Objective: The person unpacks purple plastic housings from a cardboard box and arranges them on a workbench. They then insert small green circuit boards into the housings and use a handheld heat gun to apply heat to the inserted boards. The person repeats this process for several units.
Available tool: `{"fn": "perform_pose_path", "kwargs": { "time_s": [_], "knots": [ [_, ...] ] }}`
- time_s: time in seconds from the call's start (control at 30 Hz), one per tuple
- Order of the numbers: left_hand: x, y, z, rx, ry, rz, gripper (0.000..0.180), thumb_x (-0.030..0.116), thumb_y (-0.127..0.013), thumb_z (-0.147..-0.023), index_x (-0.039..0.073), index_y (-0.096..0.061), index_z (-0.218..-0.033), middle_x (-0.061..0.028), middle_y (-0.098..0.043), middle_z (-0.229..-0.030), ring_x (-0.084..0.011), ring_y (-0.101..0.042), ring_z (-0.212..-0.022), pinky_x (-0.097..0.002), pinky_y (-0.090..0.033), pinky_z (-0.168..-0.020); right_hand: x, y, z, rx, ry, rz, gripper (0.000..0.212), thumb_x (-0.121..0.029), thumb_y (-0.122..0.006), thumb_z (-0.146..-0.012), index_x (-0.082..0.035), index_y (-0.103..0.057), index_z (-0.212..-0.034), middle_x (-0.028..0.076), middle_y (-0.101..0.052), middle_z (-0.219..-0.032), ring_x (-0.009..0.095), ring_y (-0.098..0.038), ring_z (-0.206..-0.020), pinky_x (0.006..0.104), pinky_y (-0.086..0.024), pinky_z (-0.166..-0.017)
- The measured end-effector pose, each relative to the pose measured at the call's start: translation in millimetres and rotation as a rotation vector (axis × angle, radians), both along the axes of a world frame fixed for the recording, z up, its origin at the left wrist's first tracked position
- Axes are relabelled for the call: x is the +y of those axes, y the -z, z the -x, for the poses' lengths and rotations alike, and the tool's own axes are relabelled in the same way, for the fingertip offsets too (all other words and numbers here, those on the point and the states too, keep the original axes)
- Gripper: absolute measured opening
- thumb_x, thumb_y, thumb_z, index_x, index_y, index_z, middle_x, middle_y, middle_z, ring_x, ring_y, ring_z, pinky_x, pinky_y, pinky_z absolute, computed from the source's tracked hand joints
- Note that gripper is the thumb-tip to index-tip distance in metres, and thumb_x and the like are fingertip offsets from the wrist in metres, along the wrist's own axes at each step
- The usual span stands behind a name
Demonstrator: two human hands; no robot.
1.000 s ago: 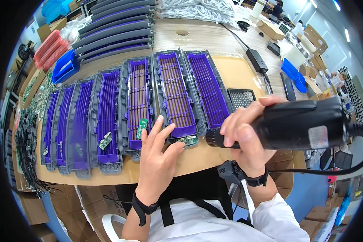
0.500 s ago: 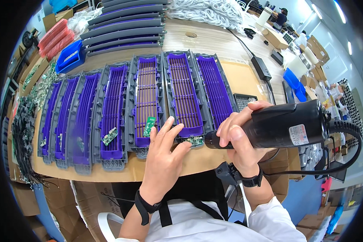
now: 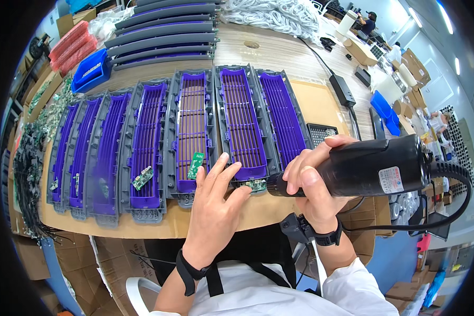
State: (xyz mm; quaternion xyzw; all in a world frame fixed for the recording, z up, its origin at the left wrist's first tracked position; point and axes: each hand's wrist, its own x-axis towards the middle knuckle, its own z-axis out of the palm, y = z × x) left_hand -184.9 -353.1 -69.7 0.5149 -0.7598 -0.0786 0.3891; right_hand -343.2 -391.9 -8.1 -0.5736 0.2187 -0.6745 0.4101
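Note:
My right hand (image 3: 317, 192) is wrapped around a black electric screwdriver (image 3: 376, 167), held nearly level with its nose pointing left. The nose is close to a small green circuit board (image 3: 256, 185) at the near end of a grey and purple grille panel (image 3: 243, 124); its bit cannot be made out. My left hand (image 3: 214, 208) rests with fingers spread over the near ends of two panels. Its thumb reaches the left end of that board. A loose green circuit board (image 3: 196, 165) lies on the neighbouring panel (image 3: 190, 110), beside my left fingertips.
More grille panels (image 3: 147, 121) lie in a row leftward, some with loose boards (image 3: 142, 178). Further panels (image 3: 166, 37) are stacked at the back. A black tray of small parts (image 3: 321, 133) sits to the right. The screwdriver's thick cable (image 3: 461, 179) loops at far right.
The view has shifted very slightly. Both hands, the screwdriver and the boards keep nearly the same places.

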Motion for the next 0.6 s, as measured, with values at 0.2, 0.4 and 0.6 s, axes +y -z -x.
{"fn": "perform_pose_path", "kwargs": {
  "time_s": [0.2, 0.4, 0.6],
  "knots": [
    [-0.3, 0.2, -0.9, -0.002, 0.000, -0.007, 0.014, 0.002, -0.073, -0.074, 0.010, -0.070, -0.085, -0.0117, -0.060, -0.125, -0.0342, -0.047, -0.131, -0.0586, -0.032, -0.106, -1.9, 1.4, 1.3, 0.024, 0.016, 0.023, 0.052, 0.011, -0.064, -0.079, 0.004, -0.036, -0.122, 0.008, -0.059, -0.067, 0.014, -0.059, -0.057, 0.0252, -0.050, -0.056],
    [-0.7, 0.8, -1.3, -0.002, -0.003, -0.009, 0.014, 0.002, -0.073, -0.074, 0.010, -0.071, -0.085, -0.0114, -0.060, -0.125, -0.0342, -0.047, -0.131, -0.0591, -0.032, -0.105, -0.9, 0.4, 0.1, 0.171, 0.091, 0.003, 0.051, -0.009, -0.065, -0.084, -0.005, -0.036, -0.127, 0.005, -0.050, -0.064, 0.016, -0.051, -0.047, 0.0325, -0.047, -0.052],
    [-0.7, 0.5, -1.3, 0.005, 0.000, -0.015, 0.013, 0.003, -0.073, -0.074, 0.009, -0.071, -0.085, -0.0117, -0.060, -0.125, -0.0343, -0.048, -0.131, -0.0594, -0.032, -0.106, -0.7, 2.7, 2.9, 0.102, 0.036, 0.006, 0.053, 0.010, -0.063, -0.079, 0.005, -0.034, -0.122, 0.007, -0.059, -0.067, 0.013, -0.058, -0.059, 0.0261, -0.048, -0.062]
  ]
}}
